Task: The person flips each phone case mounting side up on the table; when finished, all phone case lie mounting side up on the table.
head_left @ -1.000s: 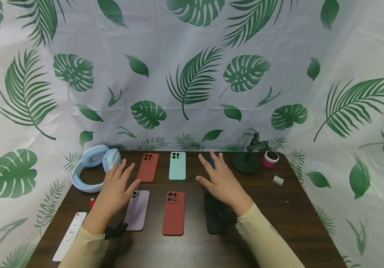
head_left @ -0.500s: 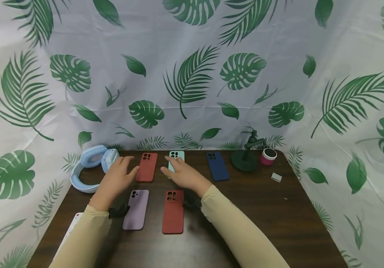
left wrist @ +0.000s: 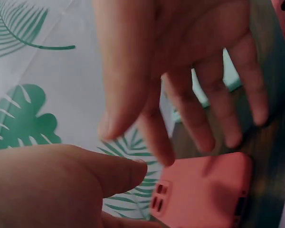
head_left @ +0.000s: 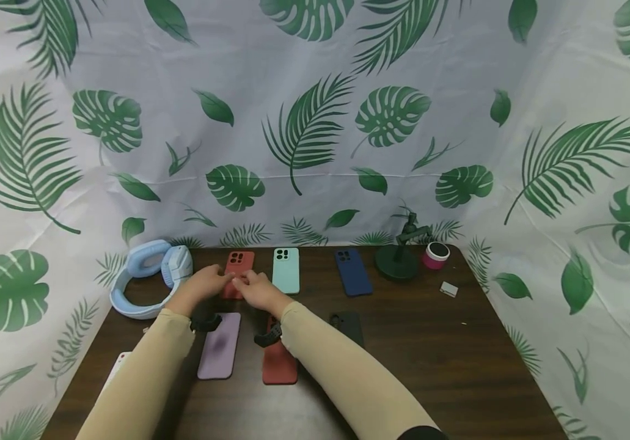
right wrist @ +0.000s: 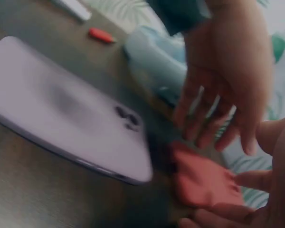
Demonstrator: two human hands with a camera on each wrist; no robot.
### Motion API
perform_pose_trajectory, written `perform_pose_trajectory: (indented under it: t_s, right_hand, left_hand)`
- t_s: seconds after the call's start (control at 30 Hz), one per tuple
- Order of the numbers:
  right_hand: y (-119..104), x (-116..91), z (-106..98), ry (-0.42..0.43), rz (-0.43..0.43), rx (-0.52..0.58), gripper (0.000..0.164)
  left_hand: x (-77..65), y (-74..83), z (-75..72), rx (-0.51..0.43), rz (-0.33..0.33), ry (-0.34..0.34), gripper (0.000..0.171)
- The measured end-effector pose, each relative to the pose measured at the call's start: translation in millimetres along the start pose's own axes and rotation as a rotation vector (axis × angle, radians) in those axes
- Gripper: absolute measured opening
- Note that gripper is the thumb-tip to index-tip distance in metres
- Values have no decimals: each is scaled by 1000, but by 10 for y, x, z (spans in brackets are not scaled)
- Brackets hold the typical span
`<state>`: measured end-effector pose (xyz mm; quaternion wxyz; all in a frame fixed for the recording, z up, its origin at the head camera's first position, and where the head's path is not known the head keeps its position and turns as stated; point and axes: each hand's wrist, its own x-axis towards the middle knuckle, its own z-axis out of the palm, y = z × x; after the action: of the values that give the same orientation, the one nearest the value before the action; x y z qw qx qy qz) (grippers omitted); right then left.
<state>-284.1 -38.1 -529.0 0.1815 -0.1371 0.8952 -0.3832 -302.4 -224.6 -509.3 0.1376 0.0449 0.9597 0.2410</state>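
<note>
Both unclenched: I have left hand point(head_left: 201, 288) and right hand point(head_left: 263, 292) over back red phone case point(head_left: 242, 265), long axis toward worktop's point(head_left: 441, 360) back edge.

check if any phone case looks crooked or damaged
The blue phone case looks slightly askew: its camera end leans left, while the mint case lies straighter; perspective may exaggerate this. No damage is visible.

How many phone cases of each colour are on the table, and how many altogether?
Red phone cases: 2
Mint phone case: 1
Dark blue phone case: 1
Light purple phone case: 1
Black phone case: 1
Total: 6
</note>
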Motion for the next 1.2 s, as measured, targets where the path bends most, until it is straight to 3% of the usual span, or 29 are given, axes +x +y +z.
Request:
perform_pose_trajectory:
  t_s: [0.23,0.4,0.77,0.97,1.07,1.2]
  right_hand:
    - [-11,-3,113,4,-10,-122,59]
    - [11,-8,103,-28,-22,-161,57]
    - [28,-9,88,-53,4,-105,61]
    - [27,-4,86,-37,9,-91,61]
    - [23,-5,82,-28,11,-92,57]
    - [19,11,78,-13,13,-62,52]
  left_hand:
    - [71,-45,58,71,-14,-121,60]
    - [78,-60,55,40,-46,-153,52]
    - [82,-48,82,64,-34,-144,61]
    - [78,-98,77,-72,-49,-96,44]
    - [65,-126,87,-106,-51,-95,46]
    - [56,-124,72,-79,-35,-73,56]
